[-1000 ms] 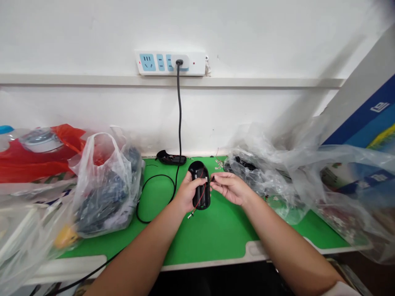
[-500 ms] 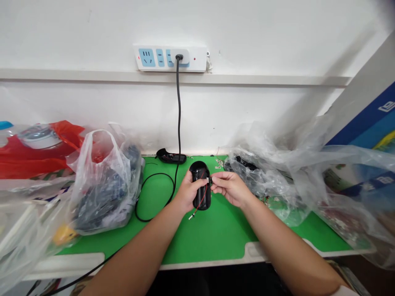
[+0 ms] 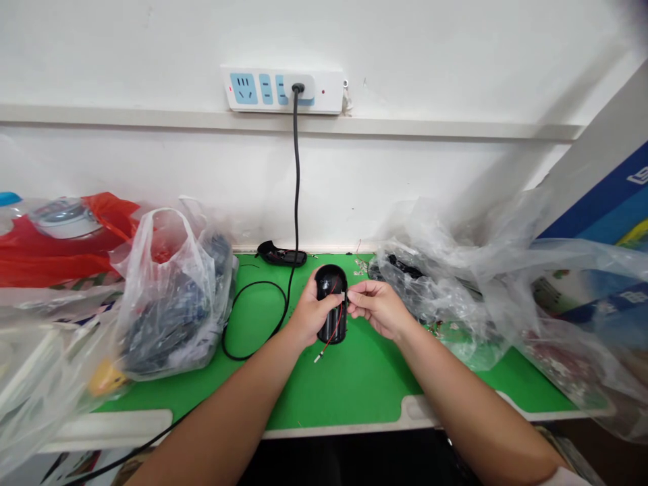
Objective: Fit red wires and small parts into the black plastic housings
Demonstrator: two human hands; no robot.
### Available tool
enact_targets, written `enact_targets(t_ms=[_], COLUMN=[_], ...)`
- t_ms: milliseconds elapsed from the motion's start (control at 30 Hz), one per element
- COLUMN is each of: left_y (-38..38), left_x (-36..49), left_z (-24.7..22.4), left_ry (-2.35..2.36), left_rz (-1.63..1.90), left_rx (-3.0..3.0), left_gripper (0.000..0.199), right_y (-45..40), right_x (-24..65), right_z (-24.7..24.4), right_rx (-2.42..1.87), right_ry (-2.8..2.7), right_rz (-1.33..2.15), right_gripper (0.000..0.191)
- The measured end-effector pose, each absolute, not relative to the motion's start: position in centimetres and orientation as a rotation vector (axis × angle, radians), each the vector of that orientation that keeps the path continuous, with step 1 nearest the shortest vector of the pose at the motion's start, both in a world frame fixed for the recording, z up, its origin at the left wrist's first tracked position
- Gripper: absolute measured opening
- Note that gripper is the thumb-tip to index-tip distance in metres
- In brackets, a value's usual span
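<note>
Left fingers (image 3: 327,304): closed round black casing (image 3: 331,322)
Right fingers (image 3: 363,294): curled at its right edge, hold unclear
Red wire (image 3: 337,327): across casing

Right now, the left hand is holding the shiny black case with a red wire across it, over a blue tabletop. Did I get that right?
Almost: the tabletop is green, not blue, as the head view shows. The left hand is indeed holding the shiny black case with a red wire across it.
</note>
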State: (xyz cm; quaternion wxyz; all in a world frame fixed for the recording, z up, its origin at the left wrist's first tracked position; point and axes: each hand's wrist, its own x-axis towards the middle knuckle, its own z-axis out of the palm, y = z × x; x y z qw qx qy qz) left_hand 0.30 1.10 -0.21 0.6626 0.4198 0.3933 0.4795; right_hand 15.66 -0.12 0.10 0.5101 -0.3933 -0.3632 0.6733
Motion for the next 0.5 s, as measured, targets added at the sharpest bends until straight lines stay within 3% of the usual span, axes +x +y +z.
enact_targets(t_ms=[500], left_y=[0.88], left_x=[0.19], left_z=[0.35], left_ry=[0.861], left_rz=[0.977], left_rx=[0.824], left_gripper=[0.053], right_y=[-0.11], right_x=[15.99], right_z=[0.2], right_rx=[-0.863], right_ry=[-0.907], right_rz=[1.682], right_gripper=[0.025])
